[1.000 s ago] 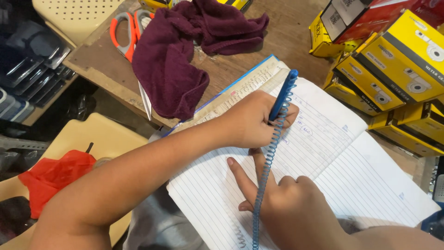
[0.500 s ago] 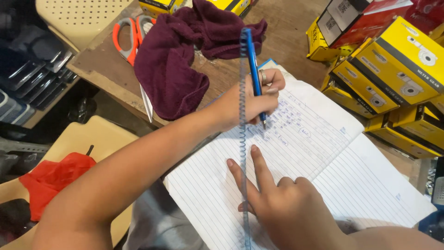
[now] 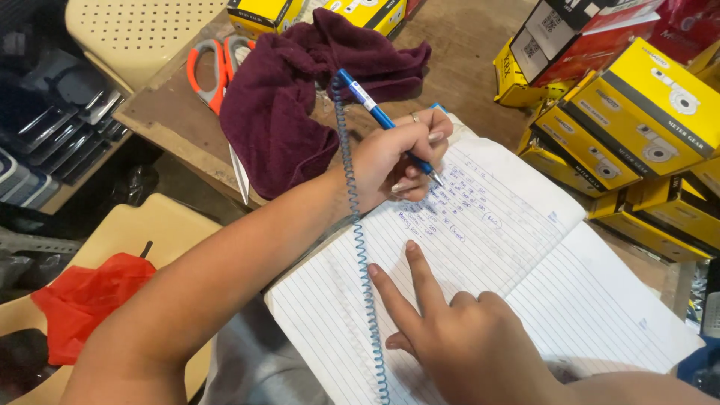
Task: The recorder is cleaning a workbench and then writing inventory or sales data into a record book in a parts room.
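Right, my left hand (image 3: 394,161) is pinched tight on the light, stiff blue pen (image 3: 390,126) low by its tip, while my right hand (image 3: 465,337) presses flat, fingers spread, on the thin, floppy notebook (image 3: 525,247).

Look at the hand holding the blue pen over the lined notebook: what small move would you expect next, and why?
Probably a short drop of the pen tip to the next blank line. The left hand grips it with the tip at the handwritten rows on the notebook, while the right hand presses two spread fingers on the page, steadying it.
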